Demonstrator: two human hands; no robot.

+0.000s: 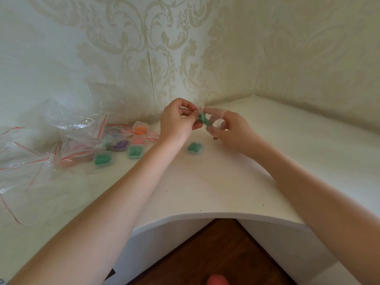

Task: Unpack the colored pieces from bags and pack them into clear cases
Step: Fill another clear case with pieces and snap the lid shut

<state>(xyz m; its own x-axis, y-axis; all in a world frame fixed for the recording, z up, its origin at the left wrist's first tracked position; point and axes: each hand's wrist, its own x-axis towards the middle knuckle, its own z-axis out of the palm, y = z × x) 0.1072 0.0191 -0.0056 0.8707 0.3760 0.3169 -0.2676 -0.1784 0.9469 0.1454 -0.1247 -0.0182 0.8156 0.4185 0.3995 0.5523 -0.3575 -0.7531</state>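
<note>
Above the middle of the white corner desk (216,188), both hands work on one small clear bag (216,122) with a green piece (202,118) showing at its mouth. My left hand (178,120) pinches the bag's edge beside the green piece. My right hand (230,126) holds the bag's other side. Below the hands a clear case with green pieces (193,148) lies on the desk. More clear cases sit to the left: green (102,159), green (135,151), purple (121,145), pink (138,139) and orange (139,129).
A heap of empty clear zip bags with red strips (41,153) covers the desk's left side. Patterned walls (164,48) close the corner behind. The desk's front edge curves inward over a brown wooden floor (216,254).
</note>
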